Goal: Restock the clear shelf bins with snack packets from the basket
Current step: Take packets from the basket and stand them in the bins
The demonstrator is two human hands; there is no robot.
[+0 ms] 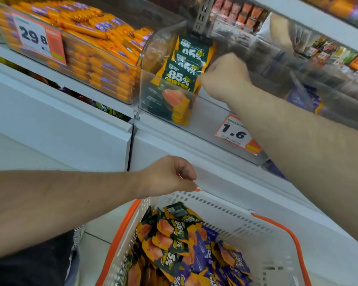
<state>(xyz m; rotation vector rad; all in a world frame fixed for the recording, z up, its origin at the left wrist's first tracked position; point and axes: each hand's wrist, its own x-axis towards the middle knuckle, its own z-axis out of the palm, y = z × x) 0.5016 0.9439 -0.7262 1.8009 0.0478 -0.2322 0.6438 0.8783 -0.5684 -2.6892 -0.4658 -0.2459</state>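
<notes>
Your right hand (225, 78) is curled inside the clear shelf bin (163, 93), its fingers against the stack of green-and-orange snack packets (183, 79) standing at the bin's left side, though you cannot tell whether it grips one; your left hand (170, 177) hangs loosely curled and holding nothing just above the rim of the white basket (225, 211) with orange handles. More green and purple packets (186, 244) lie heaped in that basket; an orange price tag (237, 134) marked 1.6 sits on the bin's front, and a neighbouring bin (95, 65) to the left holds orange sausage sticks.
</notes>
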